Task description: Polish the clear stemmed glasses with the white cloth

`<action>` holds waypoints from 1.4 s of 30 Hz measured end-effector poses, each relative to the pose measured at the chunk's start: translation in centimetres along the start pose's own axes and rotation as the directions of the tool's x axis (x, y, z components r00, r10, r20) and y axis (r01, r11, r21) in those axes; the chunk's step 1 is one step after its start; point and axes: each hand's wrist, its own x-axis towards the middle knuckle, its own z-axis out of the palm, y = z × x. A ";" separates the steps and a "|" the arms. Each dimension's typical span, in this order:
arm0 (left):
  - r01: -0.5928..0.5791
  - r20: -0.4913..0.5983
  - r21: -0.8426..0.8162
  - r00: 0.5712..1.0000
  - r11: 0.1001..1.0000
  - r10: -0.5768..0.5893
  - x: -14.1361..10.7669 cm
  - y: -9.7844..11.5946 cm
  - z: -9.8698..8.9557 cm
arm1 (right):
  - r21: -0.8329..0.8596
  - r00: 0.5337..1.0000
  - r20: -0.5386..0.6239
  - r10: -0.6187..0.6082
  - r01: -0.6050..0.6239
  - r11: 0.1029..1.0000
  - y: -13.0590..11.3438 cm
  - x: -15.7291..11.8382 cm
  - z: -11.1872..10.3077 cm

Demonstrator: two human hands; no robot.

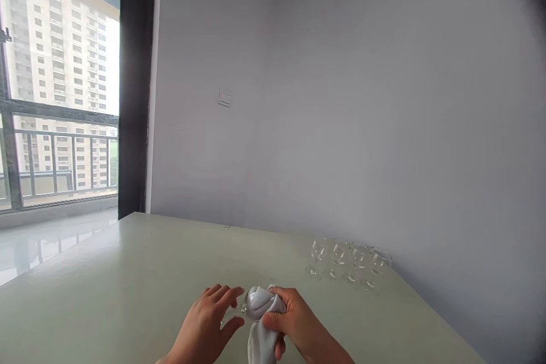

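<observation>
My right hand (290,318) is shut on a bunched white cloth (261,334), which hangs down towards the tabletop. A clear glass (243,307) shows at the cloth's left side, mostly wrapped and hidden by it. My left hand (207,321) sits just left of this glass, with fingers and thumb spread on either side of its edge. I cannot tell whether it grips the glass. Farther off to the right, several stemmed glasses (347,260) stand upright in a row, apart from both hands.
The pale green table (128,264) ends near a grey wall (341,96) with a small switch plate (224,98). At left, a dark door frame (135,79) borders a window (60,79) with a balcony railing and a tower block beyond. Below lies a glossy floor (42,244).
</observation>
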 end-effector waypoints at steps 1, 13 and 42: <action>-0.097 -0.081 0.157 0.990 0.983 0.111 -0.1 -0.1 0.0 | 0.070 0.999 -0.032 -0.001 0.003 0.998 0.2 0.2 0.4; 0.167 0.204 -0.379 0.974 0.910 -0.094 0.3 0.4 -0.7 | -0.321 0.996 0.076 0.041 -0.015 0.947 -0.3 -1.2 -1.4; 0.495 0.479 -0.866 0.862 0.075 -0.167 -0.5 2.2 3.5 | -0.958 0.632 0.242 -0.736 0.274 -0.079 2.1 0.4 2.6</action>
